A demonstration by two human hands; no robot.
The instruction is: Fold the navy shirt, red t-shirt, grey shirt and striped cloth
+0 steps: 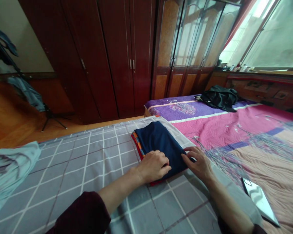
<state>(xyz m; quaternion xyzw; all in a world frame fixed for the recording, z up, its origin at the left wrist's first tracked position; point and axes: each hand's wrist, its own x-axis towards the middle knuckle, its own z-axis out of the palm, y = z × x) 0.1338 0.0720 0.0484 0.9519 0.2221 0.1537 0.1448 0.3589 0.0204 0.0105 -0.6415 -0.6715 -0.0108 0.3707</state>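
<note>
A folded navy garment [158, 138] lies on top of a small stack at the middle of the grey checked bedsheet. Beneath it, along the left side, shows an orange patterned cloth [139, 143]; red cloth [136, 147] peeks out at the very edge. My left hand [156, 165] rests on the stack's near left part, its fingers curled in; whatever they may grip is hidden. At the right edge my right hand [199, 162] pinches the navy garment between thumb and fingers.
The grey checked bedsheet [97, 162] spreads beneath the stack. Pale blue clothing [14, 170] lies at far left. To the right, a purple and pink bedcover [210, 125] carries a black garment [218, 97] and a phone [261, 201]. Dark red wardrobes [117, 58] stand behind; a tripod [48, 113] is left.
</note>
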